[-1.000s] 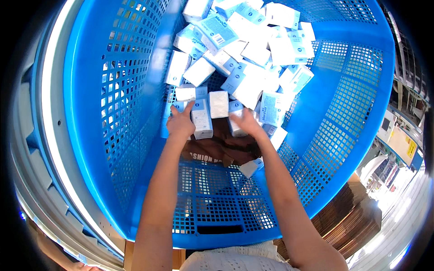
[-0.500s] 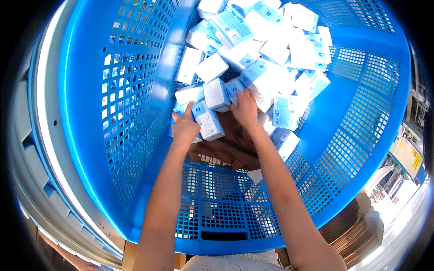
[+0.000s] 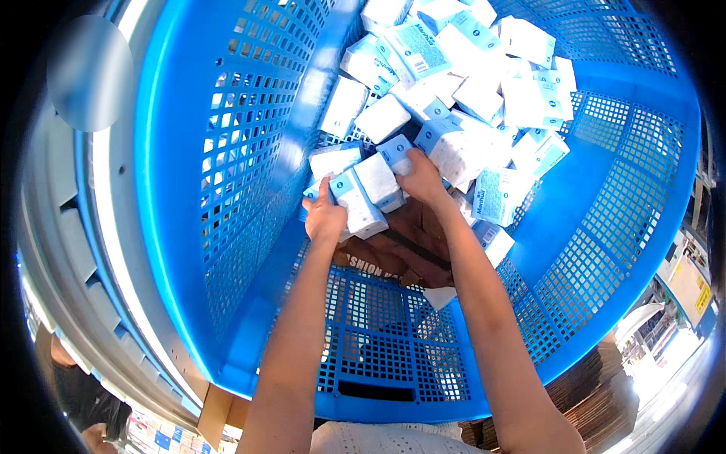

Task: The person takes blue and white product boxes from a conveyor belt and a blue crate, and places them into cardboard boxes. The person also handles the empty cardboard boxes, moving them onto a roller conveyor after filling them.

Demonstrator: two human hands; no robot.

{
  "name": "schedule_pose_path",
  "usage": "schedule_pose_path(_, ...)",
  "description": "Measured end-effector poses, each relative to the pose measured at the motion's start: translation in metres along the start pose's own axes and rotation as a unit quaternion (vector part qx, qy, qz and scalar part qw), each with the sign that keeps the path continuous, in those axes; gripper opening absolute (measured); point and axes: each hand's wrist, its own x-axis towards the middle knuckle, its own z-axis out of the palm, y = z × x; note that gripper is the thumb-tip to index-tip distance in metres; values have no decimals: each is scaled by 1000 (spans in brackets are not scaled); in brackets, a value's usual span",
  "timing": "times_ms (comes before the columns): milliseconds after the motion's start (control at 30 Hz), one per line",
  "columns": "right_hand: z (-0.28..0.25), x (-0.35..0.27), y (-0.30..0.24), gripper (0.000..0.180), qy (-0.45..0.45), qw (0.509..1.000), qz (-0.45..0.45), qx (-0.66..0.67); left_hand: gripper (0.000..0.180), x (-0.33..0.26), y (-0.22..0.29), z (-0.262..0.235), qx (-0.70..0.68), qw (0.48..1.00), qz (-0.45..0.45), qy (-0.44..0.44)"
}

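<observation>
I see my left hand (image 3: 325,218) and right hand (image 3: 420,178) with fingers closed around small white-and-blue cardboard boxes (image 3: 368,193), pressing them together to lift from the pile inside the big blue perforated plastic basket (image 3: 227,151).

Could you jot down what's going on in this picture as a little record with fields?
Container: large blue perforated plastic basket
Contents: heap of small white-and-blue wrapped packets, piled at the far end
Left hand: grips one packet at the heap's near edge
Right hand: rests on the packets beside it
Basket floor: brown paper piece beneath the wrists
</observation>
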Motion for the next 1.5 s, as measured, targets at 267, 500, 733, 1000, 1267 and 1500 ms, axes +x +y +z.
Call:
schedule_pose_path(267, -74, -89, -80, 40, 146, 989, -10, 0, 65, -119, 3, -101, 10, 986, 136, 97)
schedule_pose_path(500, -151, -274, -222, 52, 299, 942, -118, 96, 58, -326, -79, -207, -79, 851, 386, 347)
schedule_pose_path(733, -25, -454, -346, 51, 170, 939, -296, 49, 57, -463, -344, -190, -176, 840, 235, 456)
schedule_pose_path(1000, 172, -468, -312, 40, -234, 878, -348, -231, 54, -402, -545, -8, -348, 908, 37, 229)
schedule_pose_path(1267, 264, -366, -212, 53, -399, 797, -161, -425, 62, -277, -519, 66, -300, 950, -44, 73)
schedule_pose_path(1500, 277, -332, -163, 22, -401, 596, -246, -651, 62, -238, -464, 139, -304, 923, 27, 236)
